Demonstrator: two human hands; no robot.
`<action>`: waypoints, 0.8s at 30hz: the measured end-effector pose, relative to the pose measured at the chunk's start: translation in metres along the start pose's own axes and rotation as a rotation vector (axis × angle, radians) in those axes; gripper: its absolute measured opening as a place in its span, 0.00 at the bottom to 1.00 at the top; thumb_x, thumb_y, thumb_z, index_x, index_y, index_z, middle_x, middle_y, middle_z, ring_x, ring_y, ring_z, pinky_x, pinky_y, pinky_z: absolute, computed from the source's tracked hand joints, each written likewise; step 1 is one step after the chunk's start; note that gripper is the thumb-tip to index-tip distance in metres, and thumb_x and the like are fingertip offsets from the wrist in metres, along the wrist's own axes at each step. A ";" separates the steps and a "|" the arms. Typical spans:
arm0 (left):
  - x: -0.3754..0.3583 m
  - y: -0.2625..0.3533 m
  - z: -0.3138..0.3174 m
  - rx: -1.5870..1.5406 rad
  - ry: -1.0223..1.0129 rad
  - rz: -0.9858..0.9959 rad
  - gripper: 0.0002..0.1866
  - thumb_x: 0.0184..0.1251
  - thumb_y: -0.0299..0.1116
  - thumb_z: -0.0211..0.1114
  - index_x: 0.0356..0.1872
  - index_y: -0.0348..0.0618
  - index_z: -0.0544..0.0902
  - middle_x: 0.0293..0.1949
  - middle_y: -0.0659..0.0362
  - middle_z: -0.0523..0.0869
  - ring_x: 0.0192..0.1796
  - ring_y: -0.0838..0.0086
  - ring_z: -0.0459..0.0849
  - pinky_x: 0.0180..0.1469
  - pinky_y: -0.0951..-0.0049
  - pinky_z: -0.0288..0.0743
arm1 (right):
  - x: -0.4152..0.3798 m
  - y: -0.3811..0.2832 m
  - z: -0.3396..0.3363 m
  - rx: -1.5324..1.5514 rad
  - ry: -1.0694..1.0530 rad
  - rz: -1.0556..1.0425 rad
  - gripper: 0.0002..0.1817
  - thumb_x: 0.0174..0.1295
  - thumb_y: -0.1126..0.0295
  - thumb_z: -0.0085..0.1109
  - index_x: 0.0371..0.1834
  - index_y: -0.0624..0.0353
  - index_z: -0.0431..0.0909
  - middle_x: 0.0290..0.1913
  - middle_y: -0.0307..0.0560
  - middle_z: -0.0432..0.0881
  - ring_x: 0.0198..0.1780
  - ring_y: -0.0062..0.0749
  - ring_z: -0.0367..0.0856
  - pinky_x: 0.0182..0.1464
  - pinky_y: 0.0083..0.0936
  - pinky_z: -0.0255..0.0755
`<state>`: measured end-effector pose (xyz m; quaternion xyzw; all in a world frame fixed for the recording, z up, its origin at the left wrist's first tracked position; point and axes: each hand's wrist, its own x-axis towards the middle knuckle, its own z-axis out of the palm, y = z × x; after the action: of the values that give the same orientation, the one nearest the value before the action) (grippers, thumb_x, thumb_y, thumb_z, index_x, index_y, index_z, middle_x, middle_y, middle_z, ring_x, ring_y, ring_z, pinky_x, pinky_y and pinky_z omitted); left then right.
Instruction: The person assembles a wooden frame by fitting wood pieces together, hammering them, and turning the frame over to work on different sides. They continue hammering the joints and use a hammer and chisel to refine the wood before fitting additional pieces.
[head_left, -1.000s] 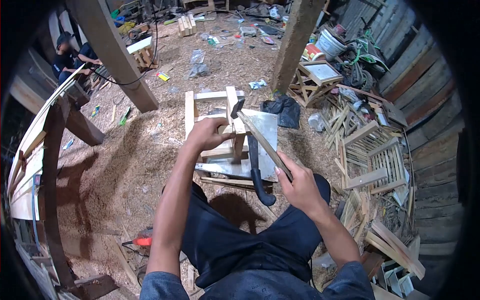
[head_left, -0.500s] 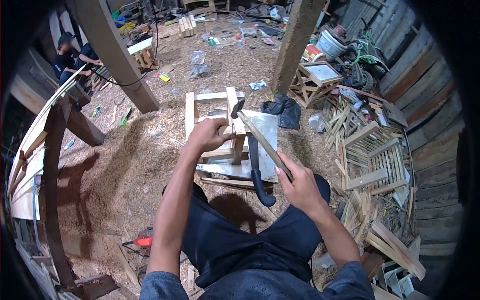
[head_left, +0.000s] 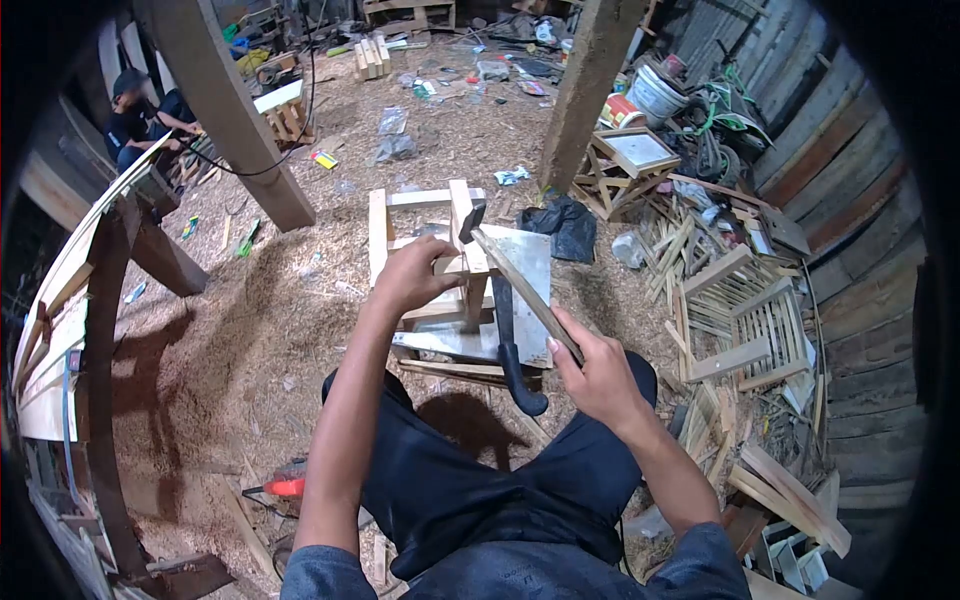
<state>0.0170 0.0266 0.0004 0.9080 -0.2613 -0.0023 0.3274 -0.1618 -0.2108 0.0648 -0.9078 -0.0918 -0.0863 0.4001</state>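
My right hand (head_left: 598, 375) is closed around the wooden handle of a hammer (head_left: 522, 283). The hammer's dark head rests at or just above the top of a post on a small wooden frame (head_left: 378, 235). My left hand (head_left: 412, 275) is curled over a rail of that frame, close to the same post; part of the rail is hidden beneath the fingers. Under the frame lies a pale flat board (head_left: 528, 260) on a low stand. A dark tool with a curved black handle (head_left: 516, 375) lies across the board between my hands.
Wood shavings cover the ground. Posts (head_left: 590, 90) stand ahead on both sides. To the right are slatted wooden pieces (head_left: 770, 325) and scrap sticks; to the left, a long workbench (head_left: 65, 350). A red power tool (head_left: 287, 487) lies by my left leg. Another person (head_left: 135, 115) sits far left.
The fingers of my left hand have shifted on the frame, with the index finger less stretched toward the post. The hammer head stays at the post. The whole view has moved slightly.
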 end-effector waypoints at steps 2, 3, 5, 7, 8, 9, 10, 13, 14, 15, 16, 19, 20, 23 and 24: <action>-0.001 0.002 0.000 0.009 0.000 -0.039 0.22 0.50 0.40 0.78 0.47 0.45 0.86 0.41 0.53 0.83 0.43 0.61 0.85 0.46 0.64 0.78 | 0.000 0.000 0.000 0.033 0.001 0.018 0.22 0.67 0.72 0.55 0.62 0.72 0.71 0.39 0.73 0.82 0.41 0.61 0.84 0.43 0.42 0.75; -0.001 0.002 -0.001 0.008 0.000 -0.040 0.22 0.50 0.40 0.78 0.47 0.45 0.86 0.41 0.53 0.83 0.43 0.61 0.85 0.46 0.64 0.78 | 0.000 0.000 0.000 0.032 -0.001 0.017 0.22 0.67 0.72 0.55 0.62 0.72 0.71 0.39 0.73 0.82 0.41 0.61 0.84 0.43 0.42 0.75; -0.001 0.003 -0.002 -0.002 -0.004 -0.021 0.22 0.51 0.41 0.78 0.48 0.46 0.86 0.40 0.54 0.83 0.42 0.60 0.84 0.46 0.64 0.78 | 0.001 -0.002 -0.002 0.001 -0.022 0.002 0.23 0.67 0.72 0.55 0.63 0.71 0.70 0.40 0.72 0.82 0.42 0.62 0.84 0.44 0.43 0.75; -0.002 0.005 -0.003 -0.014 0.006 -0.021 0.21 0.52 0.40 0.77 0.48 0.46 0.86 0.40 0.54 0.84 0.42 0.61 0.84 0.46 0.65 0.78 | 0.002 0.001 -0.002 -0.008 -0.010 -0.048 0.23 0.67 0.73 0.55 0.64 0.70 0.70 0.41 0.72 0.82 0.42 0.61 0.83 0.44 0.43 0.75; -0.003 0.007 -0.004 -0.026 0.015 -0.021 0.20 0.53 0.39 0.76 0.48 0.46 0.86 0.40 0.55 0.84 0.41 0.62 0.84 0.45 0.67 0.78 | 0.002 0.002 -0.002 -0.015 0.002 -0.096 0.24 0.67 0.73 0.55 0.66 0.68 0.69 0.41 0.71 0.82 0.42 0.61 0.83 0.44 0.43 0.75; -0.004 0.006 -0.001 -0.025 0.015 -0.023 0.20 0.53 0.39 0.76 0.48 0.46 0.86 0.40 0.55 0.84 0.41 0.62 0.84 0.45 0.67 0.78 | 0.002 0.000 -0.003 -0.014 0.001 -0.096 0.24 0.67 0.73 0.55 0.66 0.68 0.69 0.41 0.71 0.82 0.42 0.61 0.83 0.44 0.43 0.75; -0.004 0.003 0.002 -0.109 0.058 -0.016 0.18 0.55 0.37 0.76 0.47 0.45 0.86 0.39 0.55 0.84 0.41 0.64 0.84 0.44 0.68 0.78 | 0.003 -0.003 -0.006 -0.016 -0.027 -0.077 0.25 0.66 0.74 0.55 0.67 0.67 0.69 0.41 0.70 0.82 0.41 0.61 0.83 0.43 0.43 0.75; -0.004 -0.003 0.005 -0.280 0.114 -0.008 0.13 0.56 0.31 0.74 0.43 0.43 0.87 0.37 0.56 0.86 0.40 0.68 0.84 0.43 0.69 0.78 | 0.003 -0.003 -0.008 -0.033 -0.065 -0.069 0.26 0.66 0.75 0.55 0.68 0.64 0.68 0.38 0.68 0.82 0.39 0.60 0.83 0.41 0.44 0.74; -0.003 -0.004 0.006 -0.369 0.125 -0.005 0.11 0.57 0.29 0.74 0.41 0.41 0.88 0.36 0.57 0.86 0.40 0.70 0.84 0.42 0.69 0.78 | 0.003 -0.002 -0.008 -0.048 -0.072 -0.078 0.26 0.65 0.75 0.56 0.69 0.62 0.68 0.37 0.67 0.82 0.37 0.60 0.82 0.40 0.44 0.73; -0.003 -0.005 0.007 -0.369 0.126 -0.004 0.11 0.57 0.29 0.74 0.41 0.41 0.88 0.36 0.57 0.86 0.40 0.70 0.84 0.42 0.69 0.78 | 0.002 0.000 -0.007 -0.049 -0.072 -0.079 0.26 0.65 0.75 0.56 0.69 0.62 0.68 0.37 0.67 0.82 0.37 0.60 0.82 0.40 0.44 0.73; -0.003 -0.006 0.008 -0.370 0.139 0.020 0.09 0.56 0.28 0.74 0.39 0.40 0.89 0.35 0.57 0.86 0.39 0.71 0.84 0.42 0.69 0.78 | 0.002 0.001 -0.006 -0.053 -0.066 -0.079 0.26 0.65 0.76 0.56 0.69 0.62 0.68 0.36 0.66 0.82 0.36 0.60 0.82 0.39 0.44 0.73; -0.004 -0.007 0.009 -0.327 0.168 0.058 0.07 0.56 0.27 0.74 0.37 0.40 0.89 0.34 0.58 0.87 0.39 0.71 0.84 0.41 0.70 0.78 | 0.001 0.000 -0.005 -0.047 -0.079 -0.063 0.27 0.65 0.76 0.56 0.69 0.61 0.68 0.34 0.66 0.81 0.35 0.60 0.81 0.39 0.44 0.72; -0.003 -0.006 0.009 -0.285 0.182 0.078 0.07 0.55 0.27 0.74 0.36 0.40 0.90 0.33 0.58 0.87 0.38 0.71 0.84 0.41 0.70 0.78 | 0.000 0.000 -0.005 -0.041 -0.092 -0.046 0.27 0.65 0.76 0.56 0.70 0.60 0.67 0.34 0.66 0.81 0.36 0.59 0.81 0.39 0.44 0.72; 0.000 -0.006 0.011 -0.213 0.188 0.077 0.07 0.55 0.27 0.74 0.35 0.41 0.90 0.32 0.57 0.87 0.38 0.70 0.84 0.40 0.70 0.78 | -0.001 0.003 -0.004 -0.062 -0.112 -0.022 0.28 0.65 0.76 0.55 0.70 0.59 0.67 0.33 0.65 0.81 0.36 0.59 0.81 0.39 0.44 0.72; -0.002 -0.006 0.011 -0.213 0.189 0.073 0.07 0.55 0.27 0.74 0.35 0.41 0.90 0.32 0.57 0.87 0.38 0.70 0.84 0.40 0.70 0.78 | -0.001 0.002 -0.004 -0.061 -0.116 -0.022 0.28 0.65 0.76 0.55 0.70 0.59 0.67 0.33 0.65 0.81 0.36 0.59 0.81 0.39 0.44 0.72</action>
<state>0.0164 0.0243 -0.0123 0.8541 -0.2607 0.0672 0.4451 -0.1630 -0.2145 0.0658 -0.9219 -0.1221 -0.0409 0.3654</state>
